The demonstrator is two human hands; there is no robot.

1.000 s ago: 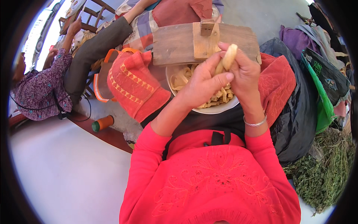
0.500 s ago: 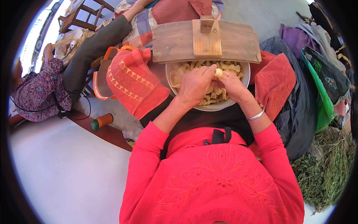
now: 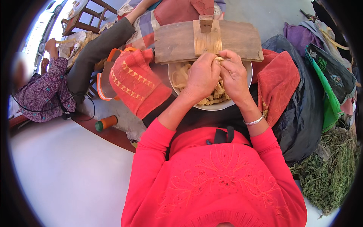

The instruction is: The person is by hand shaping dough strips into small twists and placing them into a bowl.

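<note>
My left hand (image 3: 203, 75) and my right hand (image 3: 235, 77) meet over a pale metal basin (image 3: 250, 72) on my lap. Both are closed, fingertips pinching a pale yellow, soft-looking strip (image 3: 219, 59) that looks twisted between them. Many similar flat strips (image 3: 215, 99) lie folded and loose in the basin, partly hidden under my hands. Just beyond my fingertips, a wooden board (image 3: 172, 42) with a small upright block (image 3: 206, 23) covers the basin's far edge. My right wrist wears a silver bracelet (image 3: 254, 120).
Red cloths (image 3: 138, 83) drape over my knees. At right stand a black plastic bag (image 3: 302, 125), a green-edged bag (image 3: 321, 87) and dried plants (image 3: 329, 170). An orange thread spool (image 3: 106, 123) lies at left, near another person in a purple patterned top (image 3: 45, 90); a wooden chair (image 3: 89, 17) stands behind.
My hands have moved slightly up toward the board with the strip, and my right fingers have shifted their pinch. At left, the other person's hand has risen a little.
</note>
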